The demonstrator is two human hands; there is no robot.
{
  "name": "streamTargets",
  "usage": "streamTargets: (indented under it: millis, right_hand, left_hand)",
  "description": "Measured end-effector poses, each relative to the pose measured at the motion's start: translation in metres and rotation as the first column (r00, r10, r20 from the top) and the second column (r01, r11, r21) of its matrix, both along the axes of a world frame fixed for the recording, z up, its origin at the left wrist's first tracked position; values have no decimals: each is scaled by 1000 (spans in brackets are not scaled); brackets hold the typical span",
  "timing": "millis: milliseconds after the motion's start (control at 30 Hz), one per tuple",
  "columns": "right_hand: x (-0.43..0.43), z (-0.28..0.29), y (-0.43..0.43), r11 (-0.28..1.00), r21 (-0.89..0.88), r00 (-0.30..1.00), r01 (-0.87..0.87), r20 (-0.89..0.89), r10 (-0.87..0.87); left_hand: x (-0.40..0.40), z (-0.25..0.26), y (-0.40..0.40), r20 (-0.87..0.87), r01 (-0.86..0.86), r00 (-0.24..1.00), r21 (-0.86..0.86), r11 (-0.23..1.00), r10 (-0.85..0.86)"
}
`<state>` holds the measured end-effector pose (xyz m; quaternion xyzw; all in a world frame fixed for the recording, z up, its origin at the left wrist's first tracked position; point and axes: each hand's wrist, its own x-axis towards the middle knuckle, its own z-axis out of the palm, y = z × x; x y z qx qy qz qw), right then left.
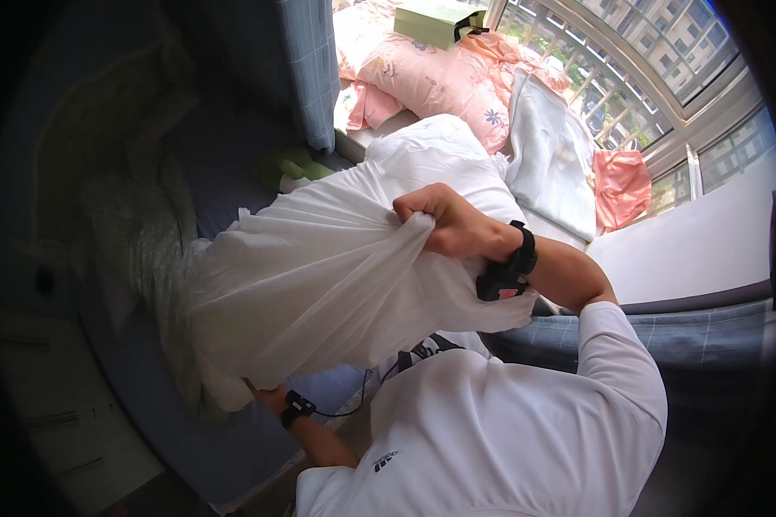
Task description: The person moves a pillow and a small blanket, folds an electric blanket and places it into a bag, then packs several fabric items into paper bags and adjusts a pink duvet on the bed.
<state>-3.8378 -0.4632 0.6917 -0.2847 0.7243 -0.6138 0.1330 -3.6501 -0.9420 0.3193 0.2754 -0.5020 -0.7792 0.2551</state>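
Note:
A large white cloth cover (310,278), thin and wrinkled, spreads across the middle. My right hand (443,220) pinches a gathered fold of it, and creases fan out from the fist. My left hand (265,394) is at the cloth's lower left edge; its fingers are mostly hidden by the fabric, so its hold cannot be made out. Thicker, bunched white fabric (427,142) lies beyond my right hand. Both wrists wear black straps with small devices, and a cable runs from the left one.
A dark blue bed surface (233,168) bears a shiny crumpled cover (161,239) and a green plush-like object (297,168). By the window are a pink floral quilt (427,77), a pale green box (430,22) and a light blue folded cloth (549,155). A blue curtain (310,71) hangs nearby.

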Motion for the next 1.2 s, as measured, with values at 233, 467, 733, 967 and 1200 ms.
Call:
streamTargets:
  millis: [233,467,733,967,1200]
  right_hand:
    - [-80,-51,-148,926,250,936,-282,-139,323]
    - [-109,-268,-252,772,594,903,-224,-171,393]
    - [-76,-388,-214,474,848,947,-238,94,307]
    - [-116,-391,-180,495,867,998,-56,48,28]
    - [-74,-360,-78,627,778,980,35,96,-173]
  left_hand:
    - [117,-38,-87,219,-116,896,-724,680,386]
    - [144,-136,-172,165,-454,864,664,594,476]
    - [139,-152,-200,695,-671,639,294,681,330]
    - [107,-129,-206,842,-603,280,-220,767,461]
    - [-15,-99,-159,591,548,620,-797,254,517]
